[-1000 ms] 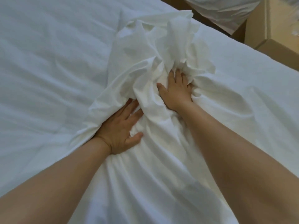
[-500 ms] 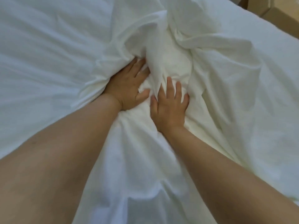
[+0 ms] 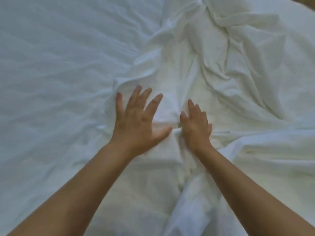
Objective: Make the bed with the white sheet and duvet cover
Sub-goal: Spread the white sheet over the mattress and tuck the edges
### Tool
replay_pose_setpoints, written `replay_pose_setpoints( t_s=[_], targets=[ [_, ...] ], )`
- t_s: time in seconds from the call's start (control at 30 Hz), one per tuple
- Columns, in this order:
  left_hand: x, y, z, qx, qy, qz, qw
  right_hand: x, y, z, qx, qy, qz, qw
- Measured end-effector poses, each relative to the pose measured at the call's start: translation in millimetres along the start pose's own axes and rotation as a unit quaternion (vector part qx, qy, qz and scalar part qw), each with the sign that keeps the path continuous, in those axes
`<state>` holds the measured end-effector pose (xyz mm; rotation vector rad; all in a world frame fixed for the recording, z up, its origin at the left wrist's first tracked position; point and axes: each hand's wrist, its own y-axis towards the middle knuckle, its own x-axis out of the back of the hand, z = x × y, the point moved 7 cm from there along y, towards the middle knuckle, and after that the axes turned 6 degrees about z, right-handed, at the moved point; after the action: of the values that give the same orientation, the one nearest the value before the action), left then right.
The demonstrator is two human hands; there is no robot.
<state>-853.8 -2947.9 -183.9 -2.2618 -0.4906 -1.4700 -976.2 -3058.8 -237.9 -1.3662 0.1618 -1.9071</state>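
Looking down from the person's head, two bare forearms reach forward over a bed covered in white cloth.

The left hand (image 3: 138, 120) is palm down with its fingers straight and fanned wide apart and the thumb stuck out toward the other hand. It is blurred, so I cannot tell whether it presses the cloth or hangs just above it. The right hand (image 3: 196, 126) is just beside it, palm down, fingers straight and close together, lying flat on the cloth. Neither hand curls round or pinches anything.

To the left of the left hand lies a flat white fabric sheet (image 3: 51, 82), drawn fairly smooth, with only fine shallow ripples running toward the hands.

Under both hands, and spreading ahead of them and to the right of the right hand, lies a rumpled white fabric duvet cover (image 3: 230, 74), a looser layer on top of the sheet. Its edge curls up in a soft fold just beyond the left fingertips. Deep creases and long ridges run away from the right hand, with a bunched heap further ahead. A thick fold runs back between the two forearms toward the person. A small pucker of cloth stands between the two thumbs.
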Motion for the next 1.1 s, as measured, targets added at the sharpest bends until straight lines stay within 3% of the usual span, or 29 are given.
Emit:
replay_pose_setpoints(
  t_s=[0.07, 0.1, 0.13, 0.17, 0.23, 0.33, 0.4, 0.43, 0.5, 0.53, 0.6, 0.67, 0.73, 0.8, 0.9, 1.0, 1.1],
  targets=[
    [-8, -30, 49, 0.162, -0.038, 0.057, 0.984, -7, -36, 31, 0.065, 0.018, -0.017, 0.998],
    [-21, -44, 66, 0.236, -0.075, 0.103, 0.963, -10, -52, 51, 0.127, -0.037, -0.043, 0.990],
    [-32, -56, 69, 0.260, -0.099, 0.124, 0.953, -15, -66, 72, 0.198, -0.099, -0.063, 0.973],
    [-40, -66, 60, 0.238, -0.112, 0.109, 0.958, -23, -76, 90, 0.257, -0.158, -0.060, 0.952],
    [-60, -92, 24, 0.159, -0.165, 0.103, 0.968, -52, -84, 104, 0.305, -0.262, 0.031, 0.915],
    [-85, -138, -24, 0.113, -0.258, 0.221, 0.934, -77, -89, 73, 0.253, -0.346, 0.141, 0.892],
    [-79, -156, -32, 0.095, -0.322, 0.246, 0.909, -69, -95, 40, 0.191, -0.338, 0.125, 0.913],
    [-72, -164, -30, 0.076, -0.312, 0.250, 0.914, -61, -99, 25, 0.159, -0.345, 0.109, 0.919],
    [-64, -182, -16, 0.039, -0.127, 0.263, 0.956, -39, -106, -5, 0.080, -0.384, 0.096, 0.915],
    [-63, -194, -4, 0.040, -0.036, 0.263, 0.963, -29, -111, -18, 0.041, -0.409, 0.099, 0.906],
    [-63, -224, 19, 0.084, 0.033, 0.284, 0.954, -17, -122, -35, -0.005, -0.460, 0.108, 0.881],
    [-69, -256, 19, 0.104, 0.018, 0.300, 0.948, -22, -136, -35, 0.003, -0.495, 0.100, 0.863],
    [-77, -282, 3, 0.110, -0.021, 0.291, 0.950, -44, -161, -19, 0.047, -0.469, 0.086, 0.878],
    [-80, -299, -8, 0.147, -0.114, 0.292, 0.938, -83, -198, 1, 0.093, -0.403, 0.113, 0.903],
    [-78, -321, -10, 0.163, -0.225, 0.311, 0.909, -143, -264, 18, 0.151, -0.403, 0.167, 0.887],
    [-48, -349, 3, 0.148, -0.214, 0.288, 0.921, -150, -297, 28, 0.126, -0.462, 0.175, 0.860],
    [5, -386, 29, 0.176, -0.192, 0.235, 0.936, -135, -317, 78, 0.127, -0.461, 0.191, 0.857]
  ],
)
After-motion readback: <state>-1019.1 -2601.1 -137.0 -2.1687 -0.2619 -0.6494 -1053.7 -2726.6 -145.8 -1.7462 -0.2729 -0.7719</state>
